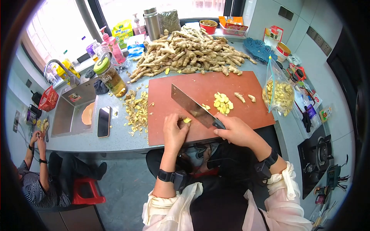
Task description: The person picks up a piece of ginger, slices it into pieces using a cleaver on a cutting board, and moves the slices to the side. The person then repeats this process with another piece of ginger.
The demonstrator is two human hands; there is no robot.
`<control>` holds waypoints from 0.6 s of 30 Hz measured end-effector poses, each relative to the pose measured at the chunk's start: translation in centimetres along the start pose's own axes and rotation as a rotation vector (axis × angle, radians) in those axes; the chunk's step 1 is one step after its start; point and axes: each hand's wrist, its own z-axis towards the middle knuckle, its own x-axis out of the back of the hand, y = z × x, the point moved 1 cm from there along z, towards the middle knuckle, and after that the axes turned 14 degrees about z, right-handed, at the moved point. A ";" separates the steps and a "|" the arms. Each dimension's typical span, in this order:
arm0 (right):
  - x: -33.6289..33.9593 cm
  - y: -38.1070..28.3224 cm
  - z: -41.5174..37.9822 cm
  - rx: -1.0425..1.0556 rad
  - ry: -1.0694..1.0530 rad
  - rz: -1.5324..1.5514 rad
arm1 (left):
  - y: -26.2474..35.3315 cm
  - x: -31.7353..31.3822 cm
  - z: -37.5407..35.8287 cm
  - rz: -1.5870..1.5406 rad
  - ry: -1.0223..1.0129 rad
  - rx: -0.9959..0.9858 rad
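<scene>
My right hand is wrapped round the black handle of a cleaver, whose wide blade slants up and left over the reddish-brown cutting board. On the near side of the blade, my left hand pinches a cut piece of ginger against the board. A small pile of ginger slices lies just beyond the cleaver, with a few more slices partly hidden behind the blade. Two small ginger knobs rest further right. Trimmed scraps are scattered beside the board's left edge.
A large heap of whole ginger covers the counter behind the board. A zip bag of sliced ginger stands at the right. To the left are a green-lidded jar, a phone and the sink. Another person sits far left.
</scene>
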 end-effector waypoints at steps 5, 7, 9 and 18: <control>-0.2 -0.7 -0.2 -0.002 -0.022 -0.008 | 0.1 -0.1 -0.2 0.047 -0.006 0.002; -0.3 -0.9 -0.2 -0.011 -0.019 -0.033 | 0.2 -0.2 -0.2 0.033 0.036 0.002; -0.3 -1.0 -0.1 -0.017 -0.022 -0.044 | 0.4 -0.3 -0.2 0.022 0.056 0.006; -0.6 -0.9 0.5 -0.023 -0.050 -0.106 | 0.5 0.0 -0.1 0.028 0.052 -0.009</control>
